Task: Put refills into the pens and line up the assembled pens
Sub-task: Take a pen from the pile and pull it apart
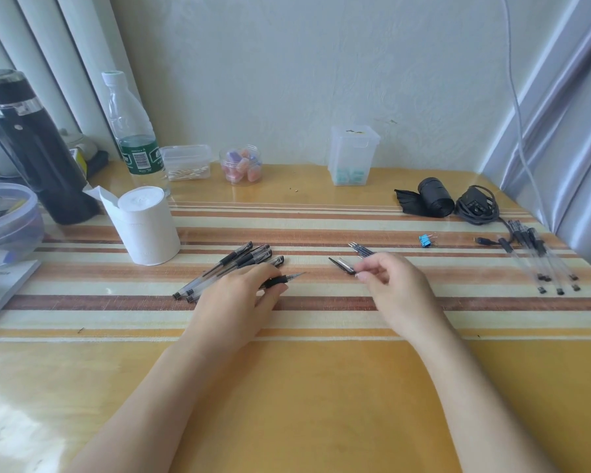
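My left hand [234, 295] holds an uncapped pen [282, 279] by its black grip, tip pointing right, low over the striped table. Behind that hand lies a pile of several capped clear pens [239, 262]. My right hand [394, 285] pinches a black pen cap [342, 266] at its near end. A small bundle of refills [362, 250] lies just beyond the right hand. At the far right, several clear pens [539, 257] lie side by side near the table's edge.
A white tissue roll [144, 225] stands left of the pens. A water bottle [132, 131], black flask [31, 145], cotton-swab box [186, 162], jar [241, 164] and clear box [354, 155] line the back. A blue binder clip [425, 240], black roll [434, 197] and cable [478, 204] lie at the right.
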